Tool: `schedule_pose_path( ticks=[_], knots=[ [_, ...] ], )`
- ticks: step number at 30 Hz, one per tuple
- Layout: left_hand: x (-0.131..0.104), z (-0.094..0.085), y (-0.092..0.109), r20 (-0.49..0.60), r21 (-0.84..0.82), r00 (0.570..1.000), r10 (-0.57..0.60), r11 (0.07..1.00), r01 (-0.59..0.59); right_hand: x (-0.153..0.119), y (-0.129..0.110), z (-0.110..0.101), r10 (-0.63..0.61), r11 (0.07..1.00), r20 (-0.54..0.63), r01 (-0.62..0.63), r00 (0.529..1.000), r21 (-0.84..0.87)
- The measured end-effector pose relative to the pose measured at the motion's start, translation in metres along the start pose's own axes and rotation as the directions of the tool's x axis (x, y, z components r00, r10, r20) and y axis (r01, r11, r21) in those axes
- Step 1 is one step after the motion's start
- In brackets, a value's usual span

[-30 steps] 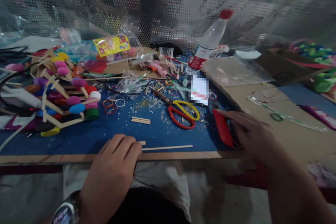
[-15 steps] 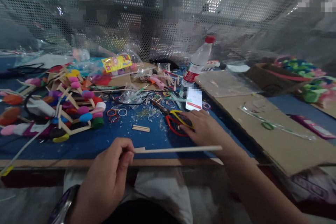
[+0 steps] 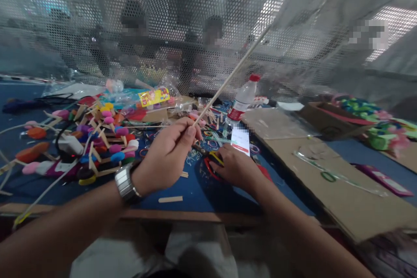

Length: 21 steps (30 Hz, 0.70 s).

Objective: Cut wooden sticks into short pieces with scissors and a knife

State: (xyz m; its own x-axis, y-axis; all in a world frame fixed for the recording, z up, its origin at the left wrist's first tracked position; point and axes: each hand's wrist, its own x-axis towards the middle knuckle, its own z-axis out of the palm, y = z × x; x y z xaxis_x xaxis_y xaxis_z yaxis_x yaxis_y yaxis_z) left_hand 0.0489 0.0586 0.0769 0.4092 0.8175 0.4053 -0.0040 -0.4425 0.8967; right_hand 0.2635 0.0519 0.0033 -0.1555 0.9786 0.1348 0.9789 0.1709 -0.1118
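Observation:
My left hand (image 3: 172, 152) is closed, pinching the lower end of a long thin wooden stick (image 3: 233, 74) that slants up to the right. My right hand (image 3: 236, 167) has its fingers around the red and yellow handles of a pair of scissors (image 3: 213, 167) resting on the blue table; the blades point up and left, partly hidden behind my left fingers. A short flat wooden stick (image 3: 170, 199) lies close to the front edge. Some short sticks (image 3: 184, 174) show just past my left hand.
Colourful foam-and-stick pieces (image 3: 110, 143) crowd the left, with a white plug (image 3: 70, 147) and cables. A water bottle (image 3: 241, 100) and a lit phone (image 3: 240, 140) stand beyond my right hand. Cardboard (image 3: 293, 156) covers the right side. Behind is a perforated screen (image 3: 182, 65).
My left hand has moved forward, up and right, and the long stick has swung from nearly level to a steep slant. The right hand has closed further around the scissors' handles.

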Motion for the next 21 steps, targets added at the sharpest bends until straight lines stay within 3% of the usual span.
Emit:
schedule_pose_path(
  ticks=[5, 9, 11, 15, 21],
  knots=[
    [0.007, -0.003, -0.02, -0.038, -0.16, 0.999, 0.001, 0.987, -0.007, 0.005, 0.004, -0.004, 0.12, 0.978, -0.098, -0.1, 0.988, 0.184],
    [0.002, -0.005, -0.034, -0.044, -0.231, 0.998, -0.038, 0.972, 0.026, 0.015, 0.014, -0.016, 0.143, 0.88, -0.105, -0.078, 0.984, 0.468],
    [0.0, -0.006, -0.038, -0.058, -0.254, 0.996, -0.062, 0.966, 0.045, 0.021, 0.015, -0.023, 0.122, 0.77, -0.08, -0.043, 0.989, 0.637],
    [-0.003, -0.007, -0.042, -0.078, -0.284, 0.99, -0.117, 0.955, 0.091, 0.03, 0.006, -0.029, 0.061, 0.462, -0.05, 0.017, 0.997, 0.887],
    [-0.01, -0.006, -0.048, -0.078, -0.297, 0.976, -0.204, 0.939, 0.172, 0.029, -0.016, -0.028, -0.023, 0.119, 0.018, -0.015, 1.0, 0.993]
  ],
)
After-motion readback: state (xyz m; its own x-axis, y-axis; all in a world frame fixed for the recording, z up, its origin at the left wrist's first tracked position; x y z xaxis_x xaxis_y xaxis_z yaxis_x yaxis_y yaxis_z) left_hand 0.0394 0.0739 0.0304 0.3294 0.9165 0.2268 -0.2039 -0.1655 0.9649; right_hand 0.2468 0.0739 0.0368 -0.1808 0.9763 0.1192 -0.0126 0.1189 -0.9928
